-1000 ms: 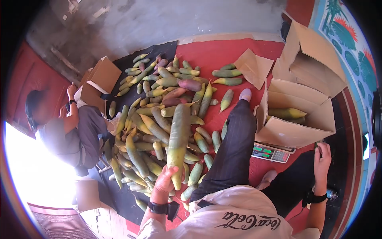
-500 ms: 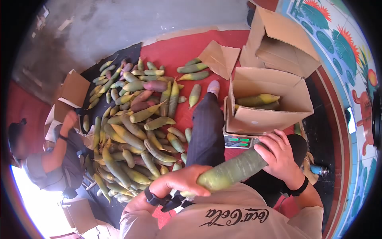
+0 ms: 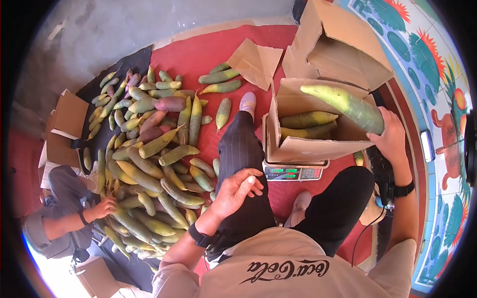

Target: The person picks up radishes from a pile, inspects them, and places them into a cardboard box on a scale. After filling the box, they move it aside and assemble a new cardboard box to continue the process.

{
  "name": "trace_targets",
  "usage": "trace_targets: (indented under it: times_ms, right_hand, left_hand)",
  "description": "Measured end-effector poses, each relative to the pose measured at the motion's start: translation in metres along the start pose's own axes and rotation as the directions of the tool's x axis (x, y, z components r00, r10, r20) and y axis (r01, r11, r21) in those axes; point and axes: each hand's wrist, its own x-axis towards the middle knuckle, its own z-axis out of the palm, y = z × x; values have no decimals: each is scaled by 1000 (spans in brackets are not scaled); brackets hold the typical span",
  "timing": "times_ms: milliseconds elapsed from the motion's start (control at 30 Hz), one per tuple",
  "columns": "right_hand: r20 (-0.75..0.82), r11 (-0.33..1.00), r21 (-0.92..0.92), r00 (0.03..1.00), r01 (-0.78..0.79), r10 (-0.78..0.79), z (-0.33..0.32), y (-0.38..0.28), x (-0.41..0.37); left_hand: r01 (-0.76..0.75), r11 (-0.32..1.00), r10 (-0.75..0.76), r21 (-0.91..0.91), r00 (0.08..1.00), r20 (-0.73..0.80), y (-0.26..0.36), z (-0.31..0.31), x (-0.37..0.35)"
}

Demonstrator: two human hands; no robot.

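Note:
A large green radish (image 3: pixel 348 107) is in my right hand (image 3: pixel 390 134), whose fingers wrap round its thick end; its pale tip points left over the open cardboard box (image 3: pixel 323 149). Inside that box lie other green radishes (image 3: pixel 308 119). The box rests on a digital scale (image 3: pixel 293 172) with a lit green display. My left hand (image 3: pixel 241 192) hovers over my left thigh, empty, its fingers loosely apart.
A big pile of green and purplish radishes (image 3: pixel 149 198) covers the floor at left. A co-worker's hand (image 3: pixel 105 207) touches its edge. Behind the box stands another open carton (image 3: pixel 343 30), beside a cardboard flap (image 3: pixel 256 62). A phone (image 3: pixel 427 145) is at the right wall.
The radish has moved from across my lap up and right over the box, and my left hand has let go of it. The co-worker's hand has come down to the pile.

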Motion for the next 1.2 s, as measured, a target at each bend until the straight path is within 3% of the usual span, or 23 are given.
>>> trace_targets:
  times_ms: [67,167,333,400,433,667,733,800,867,933,1000,1067,1133,1200]
  right_hand:
    - [75,999,-54,997,-10,14,18,11,9]
    - [398,993,-117,915,-23,68,47,15,25]
    - [503,992,-7,858,123,-103,87,6,32]
    - [461,964,265,874,31,-155,108,27,29]
    - [505,923,360,860,-132,-74,119,42,27]
    - [333,935,354,937,-26,-101,65,21,-5]
    - [64,984,171,996,44,-55,55,18,-27]
    - [-4,984,175,1000,21,-21,50,23,-52]
    - [-75,984,175,997,-6,20,47,31,-75]
    - [-84,979,178,990,-95,111,52,35,-101]
    - [-45,975,183,990,-123,133,60,36,-124]
    - [-6,971,188,989,-146,150,69,32,-140]
    - [47,955,213,978,-208,202,74,28,-147]
    - [19,942,248,974,-225,227,76,30,-148]
  left_hand:
    - [71,997,-74,-39,995,-60,0,-1,3]
    - [64,996,-67,-55,996,-62,-3,-2,5]
    - [96,993,-100,-74,993,-59,1,-4,7]
    - [79,992,-86,-100,994,-67,-1,-4,7]
    - [70,992,-79,-109,994,-75,-2,-4,6]
    - [8,958,-51,-285,988,-146,-13,-16,-6]
    - [-21,961,-51,-275,966,-254,-23,-30,-17]
    - [29,969,-138,-246,888,-439,-37,-50,-34]
    - [101,976,-203,-193,749,-631,-67,-74,-54]
    - [136,984,-170,-112,559,-812,-105,-102,-79]
    - [260,950,-261,-175,345,-902,-143,-137,-106]
    - [460,886,-42,63,215,-976,-170,-167,-125]
    - [708,702,70,72,32,-997,-208,-204,-136]
    - [791,610,89,40,-18,-996,-217,-223,-141]
